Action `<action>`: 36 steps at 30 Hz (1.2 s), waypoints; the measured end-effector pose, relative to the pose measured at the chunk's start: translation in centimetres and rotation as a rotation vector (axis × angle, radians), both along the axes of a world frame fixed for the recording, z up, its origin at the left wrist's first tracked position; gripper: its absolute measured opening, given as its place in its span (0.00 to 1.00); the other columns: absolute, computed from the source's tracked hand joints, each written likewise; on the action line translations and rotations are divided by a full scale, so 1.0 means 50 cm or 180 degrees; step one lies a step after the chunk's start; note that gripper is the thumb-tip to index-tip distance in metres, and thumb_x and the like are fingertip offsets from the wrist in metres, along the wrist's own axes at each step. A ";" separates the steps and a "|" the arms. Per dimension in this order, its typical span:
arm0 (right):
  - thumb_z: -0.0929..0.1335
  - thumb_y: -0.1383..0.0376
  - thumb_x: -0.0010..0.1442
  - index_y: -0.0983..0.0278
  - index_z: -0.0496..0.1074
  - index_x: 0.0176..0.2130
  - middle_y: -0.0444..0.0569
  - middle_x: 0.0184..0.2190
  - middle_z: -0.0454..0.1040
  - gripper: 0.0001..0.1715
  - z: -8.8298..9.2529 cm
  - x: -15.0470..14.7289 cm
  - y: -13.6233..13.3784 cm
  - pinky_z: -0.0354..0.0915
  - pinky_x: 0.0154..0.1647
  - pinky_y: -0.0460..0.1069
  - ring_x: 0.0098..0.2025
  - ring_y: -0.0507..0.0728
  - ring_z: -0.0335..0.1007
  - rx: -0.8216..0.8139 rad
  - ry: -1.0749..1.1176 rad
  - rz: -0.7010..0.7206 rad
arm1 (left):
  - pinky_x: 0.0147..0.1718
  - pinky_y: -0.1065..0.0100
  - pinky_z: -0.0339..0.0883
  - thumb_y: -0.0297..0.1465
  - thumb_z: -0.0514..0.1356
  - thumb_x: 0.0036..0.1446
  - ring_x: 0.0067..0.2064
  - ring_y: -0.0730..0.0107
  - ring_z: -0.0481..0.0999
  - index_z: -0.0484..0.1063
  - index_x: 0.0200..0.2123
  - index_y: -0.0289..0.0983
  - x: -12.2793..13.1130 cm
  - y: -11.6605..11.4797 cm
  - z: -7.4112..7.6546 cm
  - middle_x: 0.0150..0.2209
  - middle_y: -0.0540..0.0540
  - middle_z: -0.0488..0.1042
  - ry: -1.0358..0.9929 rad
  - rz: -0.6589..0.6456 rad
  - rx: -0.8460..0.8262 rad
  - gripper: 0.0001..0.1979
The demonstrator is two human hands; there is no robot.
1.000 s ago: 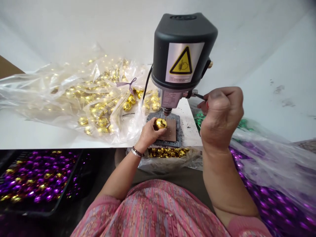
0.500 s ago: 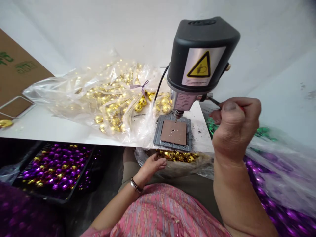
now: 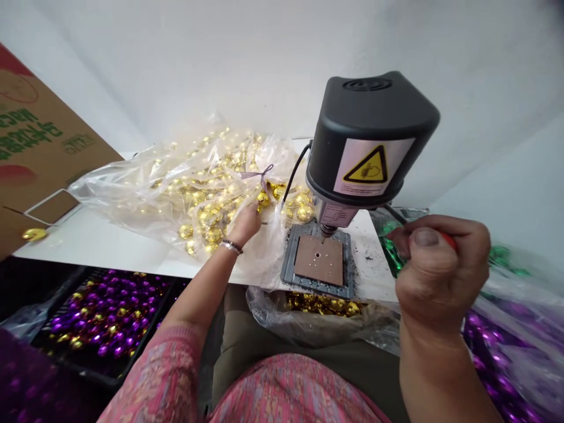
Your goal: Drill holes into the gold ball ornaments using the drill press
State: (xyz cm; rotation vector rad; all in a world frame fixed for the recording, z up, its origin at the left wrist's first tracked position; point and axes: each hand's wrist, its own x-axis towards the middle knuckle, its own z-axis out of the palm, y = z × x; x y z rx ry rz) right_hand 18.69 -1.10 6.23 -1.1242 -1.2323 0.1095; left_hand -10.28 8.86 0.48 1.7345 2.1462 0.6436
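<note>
Gold balls (image 3: 207, 217) fill a clear plastic bag (image 3: 132, 188) that lies on the white surface (image 3: 101, 247), left of the drill press (image 3: 374, 126). The left hand (image 3: 247, 225) is at the near right end of this bag, with its fingers pushed in among the balls. The plastic and the back of the hand hide the fingers, so I cannot tell whether they grip a ball.

The right hand (image 3: 436, 270) is clenched in a fist round the press's lever (image 3: 396, 216), and the lever's red knob (image 3: 448, 239) shows at the knuckles. This hand is right of the press and nearer than its black head.

Under the head, the drill bit (image 3: 326, 230) hangs just above the far edge of a brown board (image 3: 318, 260), which has small holes in it. The board sits on the grey base plate (image 3: 288, 265).

A second bag (image 3: 308, 320) with gold balls hangs below the near edge of the surface. Low on the left is a black tray (image 3: 145, 317) of purple balls. A cardboard box (image 3: 39, 153) stands at far left, with a single gold ball (image 3: 34, 234) just beside it. Green balls (image 3: 393, 255) show right of the base plate.
</note>
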 end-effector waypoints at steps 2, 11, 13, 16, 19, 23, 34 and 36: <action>0.66 0.48 0.59 0.60 0.71 0.35 0.42 0.26 0.70 0.18 -0.003 0.005 -0.003 0.63 0.31 0.52 0.28 0.53 0.69 -0.0087 0.0048 0.0026 | 0.57 0.60 0.64 0.25 0.51 0.62 0.59 0.50 0.72 0.71 0.57 0.29 -0.010 0.052 -0.005 0.58 0.29 0.73 0.0521 0.0169 -0.0221 0.22; 0.67 0.51 0.58 0.58 0.72 0.34 0.42 0.26 0.71 0.14 -0.013 0.006 -0.004 0.64 0.29 0.54 0.28 0.54 0.69 0.0043 0.0114 0.0157 | 0.48 0.58 0.68 0.34 0.64 0.53 0.51 0.45 0.77 0.75 0.48 0.31 -0.020 0.066 -0.011 0.50 0.28 0.77 0.0720 0.0322 -0.0582 0.20; 0.67 0.51 0.58 0.58 0.72 0.34 0.42 0.25 0.70 0.14 -0.016 0.005 -0.004 0.63 0.29 0.53 0.28 0.54 0.69 0.0028 0.0130 0.0191 | 0.43 0.60 0.70 0.33 0.64 0.52 0.44 0.52 0.79 0.72 0.50 0.31 -0.024 0.038 0.003 0.42 0.33 0.79 0.0179 0.0255 -0.0483 0.21; 0.67 0.50 0.59 0.59 0.72 0.36 0.41 0.24 0.68 0.15 -0.021 0.003 -0.004 0.62 0.29 0.52 0.28 0.53 0.68 -0.0013 0.0121 0.0232 | 0.35 0.65 0.71 0.36 0.64 0.53 0.34 0.65 0.78 0.65 0.54 0.35 -0.020 -0.034 0.033 0.37 0.43 0.77 -0.1556 0.0201 -0.0151 0.27; 0.65 0.51 0.61 0.59 0.70 0.37 0.40 0.25 0.67 0.15 -0.022 -0.002 -0.003 0.61 0.28 0.51 0.27 0.52 0.67 0.0081 0.0135 0.0264 | 0.34 0.68 0.72 0.41 0.65 0.51 0.33 0.70 0.78 0.66 0.54 0.39 0.006 -0.131 0.047 0.40 0.45 0.76 -0.3010 -0.0221 -0.0057 0.27; 0.62 0.52 0.64 0.58 0.67 0.38 0.40 0.27 0.66 0.13 -0.020 -0.008 -0.002 0.62 0.30 0.49 0.27 0.50 0.65 0.0142 0.0026 0.0298 | 0.34 0.68 0.73 0.42 0.68 0.47 0.36 0.67 0.79 0.71 0.48 0.37 0.073 -0.234 0.016 0.40 0.43 0.78 -0.3803 -0.0602 -0.0814 0.26; 0.62 0.54 0.67 0.57 0.66 0.37 0.38 0.27 0.68 0.12 0.007 -0.005 -0.014 0.65 0.32 0.47 0.28 0.48 0.64 0.0328 -0.0396 0.0380 | 0.27 0.73 0.63 0.43 0.63 0.55 0.28 0.75 0.68 0.75 0.47 0.36 0.189 -0.171 -0.049 0.33 0.49 0.76 -0.2558 -0.0737 -0.0322 0.20; 0.61 0.54 0.67 0.57 0.66 0.38 0.38 0.28 0.69 0.11 0.007 -0.003 -0.013 0.66 0.33 0.46 0.29 0.47 0.65 0.0355 -0.0451 0.0381 | 0.32 0.71 0.66 0.42 0.64 0.55 0.33 0.71 0.72 0.75 0.48 0.37 0.194 -0.160 -0.053 0.36 0.48 0.78 -0.2275 -0.0719 -0.0262 0.21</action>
